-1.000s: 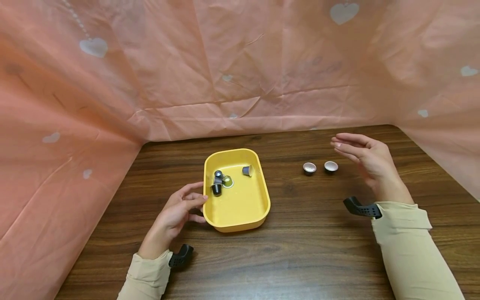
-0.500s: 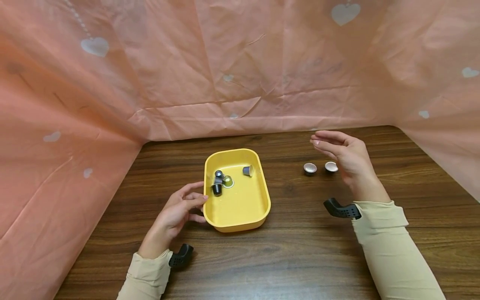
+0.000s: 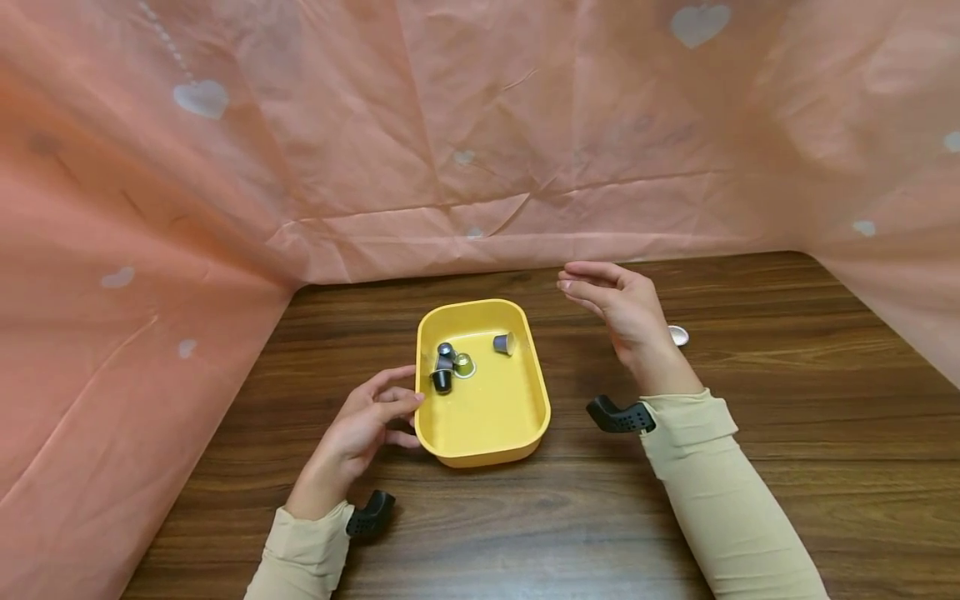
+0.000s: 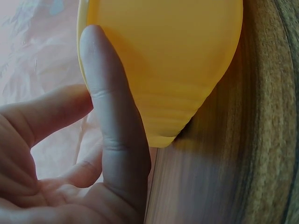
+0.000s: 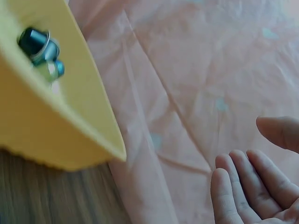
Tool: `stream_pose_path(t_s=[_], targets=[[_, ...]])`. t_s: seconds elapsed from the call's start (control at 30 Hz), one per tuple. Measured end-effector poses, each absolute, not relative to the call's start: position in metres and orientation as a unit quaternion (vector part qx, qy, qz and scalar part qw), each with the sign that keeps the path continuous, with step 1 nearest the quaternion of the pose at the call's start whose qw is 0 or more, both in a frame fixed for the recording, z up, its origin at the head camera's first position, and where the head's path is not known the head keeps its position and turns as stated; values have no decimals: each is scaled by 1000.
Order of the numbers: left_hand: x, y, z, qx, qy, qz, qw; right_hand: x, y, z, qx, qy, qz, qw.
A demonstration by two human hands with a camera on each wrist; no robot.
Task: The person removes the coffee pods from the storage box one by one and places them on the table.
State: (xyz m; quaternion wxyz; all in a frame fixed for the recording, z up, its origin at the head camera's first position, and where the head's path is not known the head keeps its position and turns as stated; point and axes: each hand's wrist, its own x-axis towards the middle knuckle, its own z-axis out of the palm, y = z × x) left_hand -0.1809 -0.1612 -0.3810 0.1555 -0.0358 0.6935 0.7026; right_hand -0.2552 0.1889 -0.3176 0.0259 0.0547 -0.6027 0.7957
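Note:
A yellow tray (image 3: 483,421) stands on the table, holding several coffee capsules: a black one (image 3: 442,382), a green one (image 3: 463,364), grey ones beside them, and a purple-blue one (image 3: 502,343) lying apart at the far right. My left hand (image 3: 367,421) rests against the tray's left wall, its thumb (image 4: 114,107) extended along the outside in the left wrist view. Right of the tray hovers my right hand (image 3: 622,312), fingers loosely bent and apart from the thumb, with nothing between them. A white-topped capsule (image 3: 678,335) peeks out behind the right wrist.
The wooden table (image 3: 480,533) runs back to a pink cloth curtain (image 3: 480,125) with pale hearts, which also closes off both sides. A black wrist mount (image 3: 618,414) sticks out from the right sleeve, another (image 3: 371,514) from the left.
My right hand has moved left toward the tray, passing over the two loose capsules and now hiding one. The left hand stays at the tray wall. The head view has shifted slightly.

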Motion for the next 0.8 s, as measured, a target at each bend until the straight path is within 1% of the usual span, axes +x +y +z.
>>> stream_pose_path(t_s=[0.2, 0.53, 0.8], targets=[[-181, -159, -380, -36, 697, 699, 154, -256, 163, -313, 64, -621, 781, 31], [-179, -156, -382, -36, 694, 702, 154, -257, 131, -314, 76, -617, 783, 2], [-178, -154, -381, -38, 694, 702, 153, -255, 109, -312, 82, -617, 782, -6]])
